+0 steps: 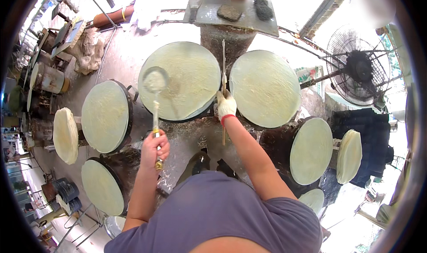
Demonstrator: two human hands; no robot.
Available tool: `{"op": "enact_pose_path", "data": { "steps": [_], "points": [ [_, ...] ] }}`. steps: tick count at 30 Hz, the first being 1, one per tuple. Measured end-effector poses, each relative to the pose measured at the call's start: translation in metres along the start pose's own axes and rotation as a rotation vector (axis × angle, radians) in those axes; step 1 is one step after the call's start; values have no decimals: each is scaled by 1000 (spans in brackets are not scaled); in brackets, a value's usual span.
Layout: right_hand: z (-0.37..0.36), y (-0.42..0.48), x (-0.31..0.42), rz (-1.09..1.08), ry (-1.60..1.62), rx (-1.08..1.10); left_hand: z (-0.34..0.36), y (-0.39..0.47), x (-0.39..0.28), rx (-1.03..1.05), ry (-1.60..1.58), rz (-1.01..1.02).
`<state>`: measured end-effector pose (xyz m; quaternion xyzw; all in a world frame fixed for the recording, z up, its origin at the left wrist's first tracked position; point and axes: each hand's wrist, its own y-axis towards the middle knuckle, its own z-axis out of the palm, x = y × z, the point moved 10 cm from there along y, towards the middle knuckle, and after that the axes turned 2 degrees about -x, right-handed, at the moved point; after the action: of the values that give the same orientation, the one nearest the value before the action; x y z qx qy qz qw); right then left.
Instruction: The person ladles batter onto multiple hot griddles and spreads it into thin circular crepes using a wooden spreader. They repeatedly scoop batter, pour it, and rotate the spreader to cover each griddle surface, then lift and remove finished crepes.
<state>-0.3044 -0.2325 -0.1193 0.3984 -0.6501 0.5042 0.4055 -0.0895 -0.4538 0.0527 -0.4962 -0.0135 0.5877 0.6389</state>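
Observation:
My left hand [155, 148] is closed round the handle of a long-handled ladle [155, 81], whose round bowl is over the left part of a large griddle covered by a thin pale-green batter sheet [186, 73]. My right hand [227, 105], in a white glove with a red band at the wrist, grips a long thin flat stick [224, 58], held upright in view between that griddle and a second one. The second griddle, to its right, also bears a pale-green sheet [266, 88]. Whether the ladle touches the batter cannot be told.
More round griddles with pale sheets curve round me, at left [105, 116], lower left [101, 187] and right [311, 150]. Stacks of thin rounds stand at far left [65, 135] and far right [349, 156]. A large fan [359, 64] is at upper right; a tray table [206, 18] stands ahead.

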Motion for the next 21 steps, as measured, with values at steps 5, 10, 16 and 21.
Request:
{"op": "enact_pose_path", "data": {
  "steps": [5, 10, 16, 21],
  "points": [
    [28, -1, 29, 76, -282, -251, -45, 3, -55, -86, -124, 139],
    [47, 30, 13, 160, -47, -254, -59, 5, -77, -79, -247, 151],
    [79, 21, 72, 352, 349, -99, -71, -4, -91, -83, -273, 191],
    [84, -12, 138, 221, 545, 4, -79, -15, -107, -82, -330, 246]
  ]
}}
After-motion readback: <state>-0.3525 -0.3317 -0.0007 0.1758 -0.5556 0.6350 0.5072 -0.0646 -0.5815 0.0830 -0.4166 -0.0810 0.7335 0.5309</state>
